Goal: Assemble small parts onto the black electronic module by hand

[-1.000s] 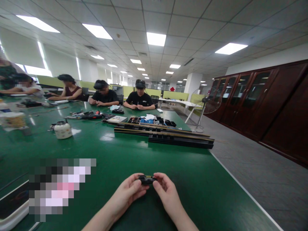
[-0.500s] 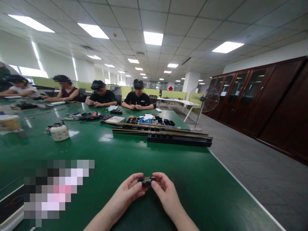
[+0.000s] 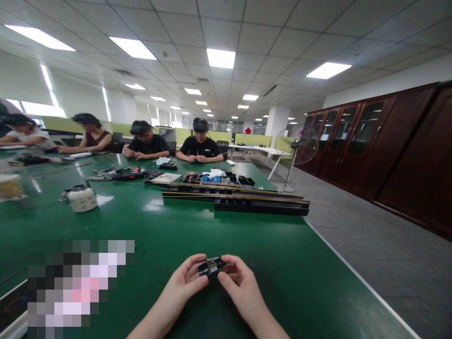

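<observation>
A small black part (image 3: 211,267) with a pale label on its top is pinched between both my hands, just above the green table (image 3: 169,230) near its front edge. My left hand (image 3: 183,285) grips its left end with thumb and fingers closed. My right hand (image 3: 239,287) grips its right end the same way. The underside of the part is hidden.
Long black rails (image 3: 240,200) lie across the table's middle. A white pot (image 3: 82,198) stands at the left, with tools and small parts behind it. Several people sit at the far end. The table's right edge (image 3: 353,278) borders grey floor; dark cabinets (image 3: 388,150) line the right wall.
The part has been tilted so its labelled top now faces me. Both hands stay closed on it; the view has shifted slightly to the right.
</observation>
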A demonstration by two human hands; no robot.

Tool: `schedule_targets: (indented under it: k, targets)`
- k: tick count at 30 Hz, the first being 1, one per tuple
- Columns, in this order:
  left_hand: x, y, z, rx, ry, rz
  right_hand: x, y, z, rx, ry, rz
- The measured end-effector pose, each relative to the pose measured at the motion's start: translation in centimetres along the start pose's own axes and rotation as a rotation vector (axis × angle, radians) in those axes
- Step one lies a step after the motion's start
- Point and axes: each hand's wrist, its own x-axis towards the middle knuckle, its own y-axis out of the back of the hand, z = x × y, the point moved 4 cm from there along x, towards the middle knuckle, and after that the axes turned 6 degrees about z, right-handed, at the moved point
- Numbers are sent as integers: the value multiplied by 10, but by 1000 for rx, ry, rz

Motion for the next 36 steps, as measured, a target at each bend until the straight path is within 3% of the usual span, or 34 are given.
schedule_targets:
  k: [8,18,36]
  targets:
    - [1,-1,-6,29,-31,-33,-4,0,-13,-198,97,-24]
    - [3,-1,-10,5,-19,-53,-5,-2,-13,-251,132,-53]
    - [7,4,-12,50,-16,-3,7,19,2,-249,75,202]
